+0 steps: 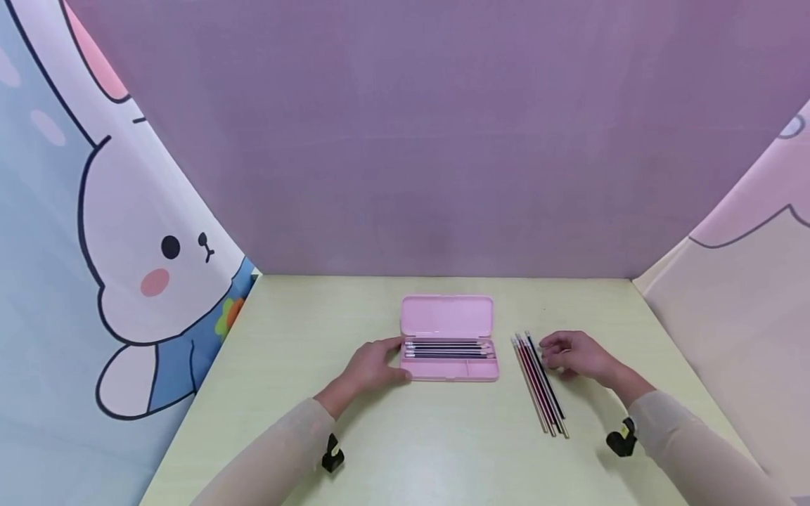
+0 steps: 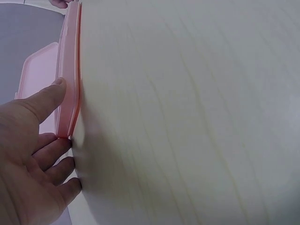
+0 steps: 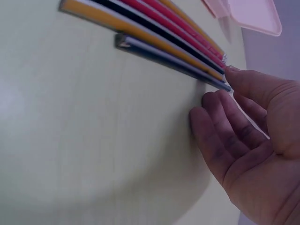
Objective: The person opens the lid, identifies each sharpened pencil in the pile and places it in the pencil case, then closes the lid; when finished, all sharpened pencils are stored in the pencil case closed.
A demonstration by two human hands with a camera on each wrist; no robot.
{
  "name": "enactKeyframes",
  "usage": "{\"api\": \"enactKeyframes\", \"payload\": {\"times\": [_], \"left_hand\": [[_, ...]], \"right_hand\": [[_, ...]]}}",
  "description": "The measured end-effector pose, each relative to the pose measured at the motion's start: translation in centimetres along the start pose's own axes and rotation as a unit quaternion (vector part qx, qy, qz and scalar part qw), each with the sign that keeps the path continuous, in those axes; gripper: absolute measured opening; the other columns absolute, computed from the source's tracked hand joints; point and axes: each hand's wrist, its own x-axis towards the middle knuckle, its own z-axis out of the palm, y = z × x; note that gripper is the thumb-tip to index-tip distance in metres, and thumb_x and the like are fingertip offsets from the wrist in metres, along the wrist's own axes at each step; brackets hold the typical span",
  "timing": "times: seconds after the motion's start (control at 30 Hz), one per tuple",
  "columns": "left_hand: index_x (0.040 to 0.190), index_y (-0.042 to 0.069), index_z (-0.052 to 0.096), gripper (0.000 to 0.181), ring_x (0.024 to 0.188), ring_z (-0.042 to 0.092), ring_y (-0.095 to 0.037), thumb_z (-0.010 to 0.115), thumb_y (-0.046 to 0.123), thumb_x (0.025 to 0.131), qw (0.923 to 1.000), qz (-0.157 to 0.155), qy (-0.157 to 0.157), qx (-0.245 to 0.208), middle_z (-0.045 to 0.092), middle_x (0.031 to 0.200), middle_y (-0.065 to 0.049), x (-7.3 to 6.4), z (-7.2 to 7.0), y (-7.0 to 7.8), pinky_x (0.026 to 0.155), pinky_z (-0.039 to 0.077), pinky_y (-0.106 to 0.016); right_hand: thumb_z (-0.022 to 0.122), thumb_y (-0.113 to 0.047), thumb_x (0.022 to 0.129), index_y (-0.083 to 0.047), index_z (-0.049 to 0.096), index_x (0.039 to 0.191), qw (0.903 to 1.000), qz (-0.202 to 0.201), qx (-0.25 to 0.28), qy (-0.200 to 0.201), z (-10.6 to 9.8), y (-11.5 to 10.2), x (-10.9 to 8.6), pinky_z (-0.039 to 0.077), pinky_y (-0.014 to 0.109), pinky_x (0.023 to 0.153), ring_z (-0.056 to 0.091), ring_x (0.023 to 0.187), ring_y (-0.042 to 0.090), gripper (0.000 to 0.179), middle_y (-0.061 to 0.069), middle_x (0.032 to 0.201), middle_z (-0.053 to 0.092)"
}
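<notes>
A pink pencil case (image 1: 436, 370) lies with its lid (image 1: 446, 315) raised; several dark-striped pencils (image 1: 446, 349) rest side by side in its long compartment. My left hand (image 1: 372, 367) holds the case at its left end, thumb on the front wall near the corner and fingers along the side, as the left wrist view (image 2: 35, 154) also shows. To the right of the case lies a loose row of several pencils (image 1: 540, 386), yellow, red and dark. By their far ends is my right hand (image 1: 579, 355), fingers loosely bent and holding nothing; its thumb is very near the pencil ends in the right wrist view.
The pale wooden table (image 1: 304, 316) runs back to a purple wall (image 1: 443, 140). A rabbit-printed cloth (image 1: 145, 281) hangs at the left, and a pink and cream cloth (image 1: 747, 302) at the right. The case's front compartment has a small divider (image 1: 467, 368).
</notes>
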Motion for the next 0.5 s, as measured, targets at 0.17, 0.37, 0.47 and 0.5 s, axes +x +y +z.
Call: {"api": "enactKeyframes", "payload": {"times": [0.17, 0.37, 0.47, 0.5], "left_hand": [[0.153, 0.017, 0.049, 0.083, 0.143, 0.048, -0.037, 0.085, 0.042, 0.082, 1.0000, 0.003, -0.001, 0.003, 0.056, 0.151, -0.009, 0.1, 0.4, -0.3, 0.118, 0.040, -0.056], [0.149, 0.010, 0.053, 0.073, 0.141, 0.051, -0.036, 0.081, 0.037, 0.087, 0.9996, 0.023, 0.007, -0.018, 0.059, 0.148, -0.012, 0.6, -0.1, -0.2, 0.118, 0.040, -0.054], [0.145, 0.006, 0.056, 0.064, 0.129, 0.061, -0.034, 0.076, 0.035, 0.092, 0.9984, 0.020, 0.036, -0.038, 0.065, 0.140, -0.013, 1.1, -0.6, 0.0, 0.109, 0.050, -0.052], [0.144, 0.006, 0.058, 0.061, 0.123, 0.064, -0.033, 0.074, 0.035, 0.094, 0.9976, 0.015, 0.046, -0.050, 0.067, 0.136, -0.013, 1.2, -0.8, 0.2, 0.104, 0.054, -0.051]], "right_hand": [[0.065, -0.008, 0.099, 0.009, 0.055, 0.134, 0.9997, -0.019, -0.012, 0.012, -0.1, -1.5, 0.4, 0.064, 0.044, 0.072, 0.069, 0.094, 0.028, 0.040, 0.022, 0.112, 0.067], [0.064, -0.012, 0.101, 0.009, 0.054, 0.137, 0.9994, -0.033, -0.002, 0.010, 1.2, -4.1, 1.3, 0.064, 0.048, 0.080, 0.069, 0.101, 0.033, 0.043, 0.024, 0.115, 0.066], [0.062, -0.013, 0.102, 0.011, 0.050, 0.140, 0.9989, -0.037, 0.028, -0.001, 2.2, -5.0, 2.1, 0.064, 0.051, 0.084, 0.069, 0.103, 0.039, 0.046, 0.030, 0.120, 0.065], [0.062, -0.013, 0.102, 0.011, 0.049, 0.141, 0.9986, -0.034, 0.040, -0.003, 2.5, -5.2, 2.4, 0.063, 0.052, 0.085, 0.069, 0.105, 0.041, 0.047, 0.031, 0.122, 0.064]]}}
